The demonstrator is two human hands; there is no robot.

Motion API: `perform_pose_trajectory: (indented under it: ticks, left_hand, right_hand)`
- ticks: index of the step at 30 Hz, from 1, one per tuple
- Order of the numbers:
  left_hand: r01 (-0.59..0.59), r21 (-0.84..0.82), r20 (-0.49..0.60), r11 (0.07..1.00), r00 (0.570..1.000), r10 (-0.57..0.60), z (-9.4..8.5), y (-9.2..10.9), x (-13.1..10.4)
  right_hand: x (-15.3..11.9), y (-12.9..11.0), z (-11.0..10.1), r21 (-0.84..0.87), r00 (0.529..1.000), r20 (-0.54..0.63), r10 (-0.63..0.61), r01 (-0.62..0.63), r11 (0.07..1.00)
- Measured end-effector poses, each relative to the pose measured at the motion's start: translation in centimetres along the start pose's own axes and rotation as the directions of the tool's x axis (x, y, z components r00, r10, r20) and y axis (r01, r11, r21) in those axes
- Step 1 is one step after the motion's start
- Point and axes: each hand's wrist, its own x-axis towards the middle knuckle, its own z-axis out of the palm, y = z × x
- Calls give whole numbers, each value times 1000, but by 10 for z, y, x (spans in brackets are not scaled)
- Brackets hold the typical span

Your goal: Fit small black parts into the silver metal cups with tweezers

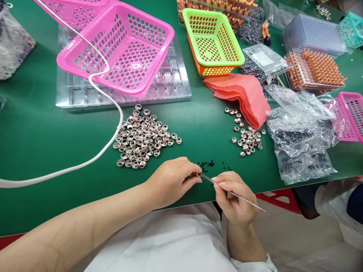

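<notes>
Between the thumb and fingers of my left hand (pixel 172 181) is a small metal ring-shaped cap (pixel 199 174). My right hand (pixel 236 194) grips a thin metal rod (pixel 241 197) like a pen. The rod's tip meets the cap, but whether it is inside the opening is too small to tell. Tiny black discs (pixel 210 163) lie scattered on the green table (pixel 93 204) just beyond my fingers. A large pile of similar metal caps (pixel 138 138) sits to the left. A smaller group of caps (pixel 249 140) lies to the right.
A pink basket (pixel 138 88) rests on a clear compartment tray (pixel 181 75); a white cable (pixel 113 102) runs across it. Behind are a green basket (pixel 241 60) and red cloth (pixel 241 88). Plastic bags (pixel 300 151) and orange parts (pixel 323 70) crowd the right. The table edge is near my body.
</notes>
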Motion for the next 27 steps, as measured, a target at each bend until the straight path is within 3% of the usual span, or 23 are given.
perform_pose_trajectory:
  ticks: [15,27]
  left_hand:
    - [-2,-11,-5,1000,1000,2,-1,0,1]
    - [62,-46,23,997,998,-61,-3,3,2]
  right_hand:
    - [3,-1,-3,-38,999,49,8,-6,999]
    - [8,-4,-8,-136,981,139,-134,153,979]
